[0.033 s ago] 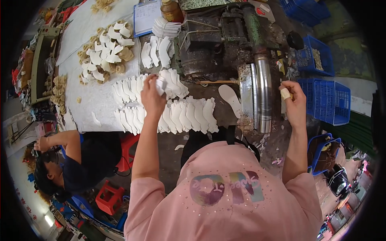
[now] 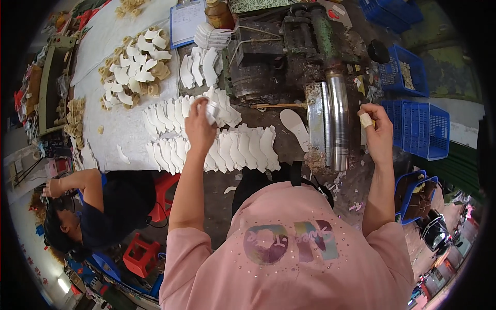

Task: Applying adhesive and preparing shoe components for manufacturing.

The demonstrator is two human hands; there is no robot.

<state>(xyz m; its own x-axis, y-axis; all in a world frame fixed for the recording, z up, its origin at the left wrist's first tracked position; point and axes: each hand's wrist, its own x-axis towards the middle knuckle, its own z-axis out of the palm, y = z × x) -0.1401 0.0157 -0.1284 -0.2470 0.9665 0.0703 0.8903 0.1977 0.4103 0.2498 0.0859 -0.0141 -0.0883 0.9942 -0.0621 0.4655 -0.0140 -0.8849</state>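
Note:
My left hand (image 2: 200, 126) is closed on a small stack of white curved pieces (image 2: 212, 111), held above the table. Under and around it lie two overlapping rows of similar white pieces, a far row (image 2: 165, 116) and a near row (image 2: 243, 147). My right hand (image 2: 380, 126) is at the right of a shiny metal roller (image 2: 338, 119) on a machine, apart from it. Its fingers are curled together, with a tan wrap (image 2: 366, 120) on one finger. What they may hold is too small to make out.
A white sole-shaped piece (image 2: 295, 126) lies left of the roller. The dark greasy machine (image 2: 258, 67) stands beyond. Blue crates (image 2: 418, 129) are at the right. Tan and white pieces (image 2: 135, 67) are heaped at the far left. Another person (image 2: 113, 206) sits at the left near a red stool (image 2: 139, 254).
My left hand has shifted slightly to the right and nearer with the white pieces in it. My right hand has hardly moved.

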